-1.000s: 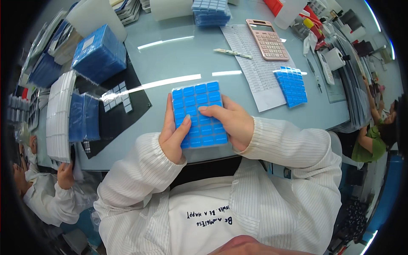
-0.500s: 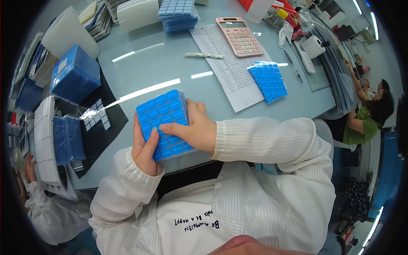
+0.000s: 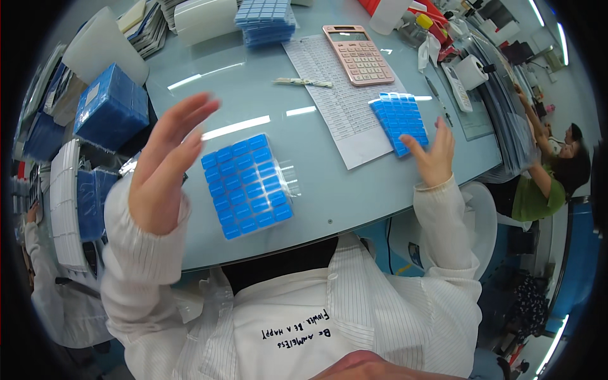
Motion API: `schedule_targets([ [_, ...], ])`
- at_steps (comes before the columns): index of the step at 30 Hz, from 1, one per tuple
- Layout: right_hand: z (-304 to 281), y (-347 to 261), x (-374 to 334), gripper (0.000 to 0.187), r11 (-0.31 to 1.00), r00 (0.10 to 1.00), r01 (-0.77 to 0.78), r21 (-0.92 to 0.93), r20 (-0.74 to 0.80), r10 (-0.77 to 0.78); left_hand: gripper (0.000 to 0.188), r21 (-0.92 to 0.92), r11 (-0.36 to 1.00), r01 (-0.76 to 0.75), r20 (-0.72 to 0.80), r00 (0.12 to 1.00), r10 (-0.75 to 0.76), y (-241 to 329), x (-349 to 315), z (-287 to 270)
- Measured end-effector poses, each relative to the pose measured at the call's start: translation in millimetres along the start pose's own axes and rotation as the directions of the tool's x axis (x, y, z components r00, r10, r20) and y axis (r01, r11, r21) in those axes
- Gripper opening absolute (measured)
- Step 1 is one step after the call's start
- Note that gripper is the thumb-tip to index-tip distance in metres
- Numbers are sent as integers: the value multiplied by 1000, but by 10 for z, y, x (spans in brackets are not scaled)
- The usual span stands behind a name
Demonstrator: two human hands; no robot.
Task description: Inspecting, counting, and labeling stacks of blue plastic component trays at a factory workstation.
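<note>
Your left hand [image 3: 168,164] is raised in the air, fingers spread and slightly blurred, palm turned inward, holding nothing. Your right hand [image 3: 430,155] reaches out to the right, fingers extended and fanned, also empty. Both forearms, in white pinstriped sleeves with ribbed cuffs, angle outward from your chest.

A pink calculator [image 3: 358,53] lies on a printed sheet [image 3: 345,101] on the pale table [image 3: 253,95]. A pen [image 3: 303,82] rests beside the sheet. A blue box [image 3: 111,106] stands at the left, and white trays [image 3: 62,202] are stacked near it.
</note>
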State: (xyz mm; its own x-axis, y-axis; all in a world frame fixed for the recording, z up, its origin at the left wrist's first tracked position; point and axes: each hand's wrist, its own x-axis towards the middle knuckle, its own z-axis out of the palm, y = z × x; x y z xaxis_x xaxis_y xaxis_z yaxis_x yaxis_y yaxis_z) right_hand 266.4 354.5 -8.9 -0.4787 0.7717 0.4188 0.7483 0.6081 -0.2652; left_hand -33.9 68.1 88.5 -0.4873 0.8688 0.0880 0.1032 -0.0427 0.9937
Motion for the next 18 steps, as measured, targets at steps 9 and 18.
schedule_targets([
  [9, 55, -219, -205, 95, 992, 996, 83, 91, -24, -81, 48, 785, 615, -77, 331, 891, -311, -1117, 1322, 957],
  [18, -25, -110, -240, 91, 942, 992, 61, 329, 88, -95, 63, 901, 415, 127, 94, 877, -471, -617, 2198, 2432],
])
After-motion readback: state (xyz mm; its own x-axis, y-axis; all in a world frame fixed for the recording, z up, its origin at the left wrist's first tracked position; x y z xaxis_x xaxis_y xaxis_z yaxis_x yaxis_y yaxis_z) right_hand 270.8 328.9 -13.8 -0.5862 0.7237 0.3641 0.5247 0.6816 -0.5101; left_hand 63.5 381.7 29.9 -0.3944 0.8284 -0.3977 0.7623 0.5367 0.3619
